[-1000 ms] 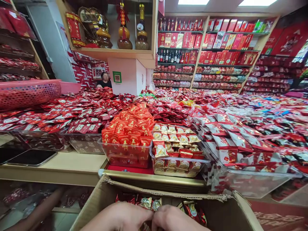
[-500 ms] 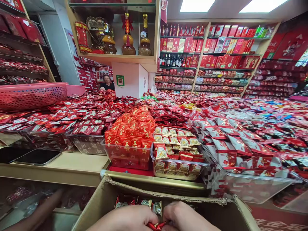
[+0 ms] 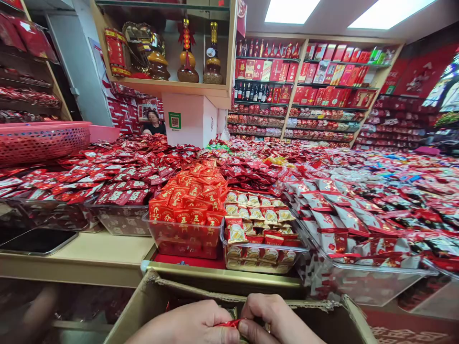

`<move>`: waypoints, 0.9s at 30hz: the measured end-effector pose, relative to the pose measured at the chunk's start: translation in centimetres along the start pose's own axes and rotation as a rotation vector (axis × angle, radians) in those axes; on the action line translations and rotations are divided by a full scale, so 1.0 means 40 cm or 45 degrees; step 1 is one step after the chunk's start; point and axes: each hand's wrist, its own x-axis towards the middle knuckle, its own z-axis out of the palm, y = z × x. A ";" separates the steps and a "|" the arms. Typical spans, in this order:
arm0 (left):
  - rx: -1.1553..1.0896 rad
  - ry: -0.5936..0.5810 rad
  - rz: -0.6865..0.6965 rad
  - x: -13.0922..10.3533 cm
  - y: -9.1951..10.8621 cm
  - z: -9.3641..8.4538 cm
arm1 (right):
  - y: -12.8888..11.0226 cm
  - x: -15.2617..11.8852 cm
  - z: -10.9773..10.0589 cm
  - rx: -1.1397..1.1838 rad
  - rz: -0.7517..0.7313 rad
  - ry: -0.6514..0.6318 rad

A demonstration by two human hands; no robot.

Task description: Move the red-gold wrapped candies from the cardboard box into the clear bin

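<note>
Over an open cardboard box (image 3: 163, 282), my two hands meet low in the view, fingers closed. My left hand (image 3: 201, 321) and my right hand (image 3: 269, 319) pinch a small red wrapped packet (image 3: 229, 323) between them. Only a red strip of its wrapper shows, and the fingers cover the rest. Behind the hands, the inside of the box is mostly hidden. Just beyond it stand a clear bin of orange-red packets (image 3: 195, 215) and a clear bin of gold-and-red durian packets (image 3: 256, 224).
White-and-red packets (image 3: 344, 210) fill a clear bin to the right. On the counter (image 3: 118, 248) at left lies a dark phone (image 3: 39, 241). A pink perforated basket (image 3: 43, 141) sits farther left. A person (image 3: 154, 125) is in the background; a blurred arm-like shape shows lower left.
The view has shifted slightly. My hands stay together on the red packet, turned a little, and now cover the wrapped pieces seen behind them in the box. The blurred shape at lower left has moved left.
</note>
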 end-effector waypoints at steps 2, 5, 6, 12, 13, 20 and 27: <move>-0.184 0.051 0.011 0.000 0.012 -0.004 | -0.001 0.004 -0.008 0.053 -0.060 0.092; -0.433 0.165 -0.047 0.003 0.020 -0.001 | -0.008 0.008 -0.018 0.148 -0.073 0.223; -0.482 0.193 -0.052 0.004 0.021 0.002 | -0.011 0.008 -0.022 0.178 -0.059 0.257; -0.692 0.164 0.036 0.000 0.029 0.001 | -0.025 0.008 -0.038 0.285 -0.152 0.235; -0.774 0.148 0.032 -0.001 0.032 -0.003 | -0.027 0.007 -0.039 0.263 -0.222 0.244; -1.103 0.419 0.074 0.004 0.051 0.004 | -0.035 -0.002 -0.042 0.201 -0.443 0.524; -0.925 0.806 0.154 0.021 0.078 0.046 | -0.044 -0.014 -0.046 1.025 0.104 0.518</move>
